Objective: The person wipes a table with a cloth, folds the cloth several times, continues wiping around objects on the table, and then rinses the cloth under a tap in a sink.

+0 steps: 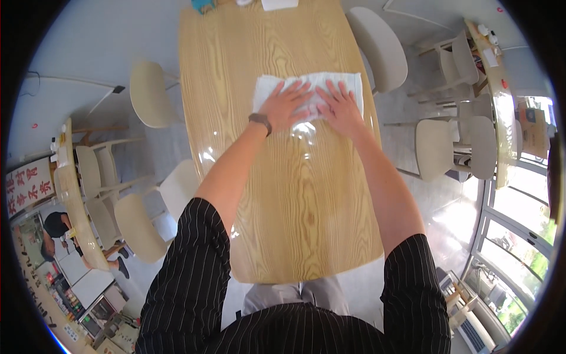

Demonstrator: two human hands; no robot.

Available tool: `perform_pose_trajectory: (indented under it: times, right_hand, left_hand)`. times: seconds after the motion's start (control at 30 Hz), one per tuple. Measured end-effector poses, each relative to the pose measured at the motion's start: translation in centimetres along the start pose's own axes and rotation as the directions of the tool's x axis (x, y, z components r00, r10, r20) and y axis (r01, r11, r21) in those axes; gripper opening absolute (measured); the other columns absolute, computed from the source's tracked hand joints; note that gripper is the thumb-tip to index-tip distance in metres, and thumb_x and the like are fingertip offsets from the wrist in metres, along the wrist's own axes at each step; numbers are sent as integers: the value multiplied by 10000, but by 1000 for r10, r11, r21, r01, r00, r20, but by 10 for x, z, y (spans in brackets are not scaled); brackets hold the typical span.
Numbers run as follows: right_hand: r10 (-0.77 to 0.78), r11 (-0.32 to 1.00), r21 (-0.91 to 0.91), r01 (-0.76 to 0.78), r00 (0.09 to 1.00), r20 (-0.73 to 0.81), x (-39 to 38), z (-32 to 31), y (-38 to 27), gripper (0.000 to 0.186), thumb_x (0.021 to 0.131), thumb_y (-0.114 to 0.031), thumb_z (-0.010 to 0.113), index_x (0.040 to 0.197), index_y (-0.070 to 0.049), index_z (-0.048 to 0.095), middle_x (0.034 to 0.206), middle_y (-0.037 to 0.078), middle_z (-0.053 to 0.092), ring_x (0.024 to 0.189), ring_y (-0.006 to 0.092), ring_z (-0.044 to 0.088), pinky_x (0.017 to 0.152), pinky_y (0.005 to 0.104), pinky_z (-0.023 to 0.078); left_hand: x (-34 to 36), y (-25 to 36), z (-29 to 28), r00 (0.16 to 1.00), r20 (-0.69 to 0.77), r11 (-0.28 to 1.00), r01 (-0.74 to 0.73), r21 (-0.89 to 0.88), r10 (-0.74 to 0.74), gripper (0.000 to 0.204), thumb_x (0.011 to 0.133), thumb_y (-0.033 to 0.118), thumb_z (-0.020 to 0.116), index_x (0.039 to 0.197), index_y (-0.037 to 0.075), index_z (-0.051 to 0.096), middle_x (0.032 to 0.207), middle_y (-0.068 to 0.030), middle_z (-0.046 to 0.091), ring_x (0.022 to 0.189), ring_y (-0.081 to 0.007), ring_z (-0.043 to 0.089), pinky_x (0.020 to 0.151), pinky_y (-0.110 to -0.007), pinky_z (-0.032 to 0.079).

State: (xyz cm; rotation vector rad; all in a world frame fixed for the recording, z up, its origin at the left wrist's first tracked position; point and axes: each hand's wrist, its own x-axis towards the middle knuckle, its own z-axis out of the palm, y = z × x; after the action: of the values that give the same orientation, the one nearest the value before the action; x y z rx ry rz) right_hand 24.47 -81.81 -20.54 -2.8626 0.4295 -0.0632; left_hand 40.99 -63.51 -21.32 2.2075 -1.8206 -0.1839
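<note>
A white cloth [352,82] lies spread flat across the far half of a glossy wooden table [306,218]. My left hand [286,106], with a dark band on its wrist, presses on the cloth's left part, fingers stretched out. On its right part rests my right hand [340,110], palm down with the fingers spread. Both arms reach forward over the tabletop, and the two hands are a short gap apart. The hands cover part of the cloth's middle and near edge.
Pale chairs stand along both sides, among them one chair [377,50] at the far right and another chair [148,94] at the left. A teal object [203,6] and a white item [279,4] sit at the far table end. A person [57,227] is at the lower left.
</note>
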Motion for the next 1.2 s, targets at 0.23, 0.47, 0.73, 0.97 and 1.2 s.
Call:
perform_pose_trajectory:
  times: [0.23,0.47,0.73,0.97,1.2]
  right_hand:
    - [-214,963,154,220,975,-55,-21,-2,12,459,970,-243,649,1425,-263,590,1537,58,496,1405,286,476,1129,399,427]
    - [58,767,625,-147,985,160,-47,-12,1,302,1006,-224,614,1295,-160,673,1452,131,567,1213,312,639,983,377,524]
    - [87,722,683,-113,994,72,-121,10,-45,296,1045,-231,555,1306,-129,649,1427,165,578,1334,351,538,1137,438,419]
    - [55,707,703,-79,997,56,-178,0,-82,302,1048,-173,521,1329,-123,620,1424,187,570,1302,388,545,1166,460,396]
    - [13,697,717,0,1000,-12,-251,18,-105,286,1027,-136,534,1302,-113,610,1388,225,584,1258,424,569,1139,480,416]
  left_hand:
    - [-20,1,-9,985,87,987,-146,-62,151,482,1064,353,451,1533,245,436,1636,0,349,1520,-244,285,1249,-494,200]
    - [-39,25,-5,993,94,842,105,-529,-65,404,1097,278,379,1451,162,535,1528,-38,506,1493,-253,343,1247,-470,217]
    - [-93,101,9,986,-3,846,144,-513,-169,403,1083,250,408,1424,81,544,1489,-113,530,1441,-267,417,1218,-466,291]
    - [-151,158,20,963,-59,859,206,-469,-263,412,1069,222,442,1448,78,514,1474,-115,545,1423,-265,444,1212,-461,303]
    - [-212,228,24,935,-63,846,285,-451,-348,425,1058,191,449,1464,69,485,1464,-130,550,1420,-272,449,1209,-462,306]
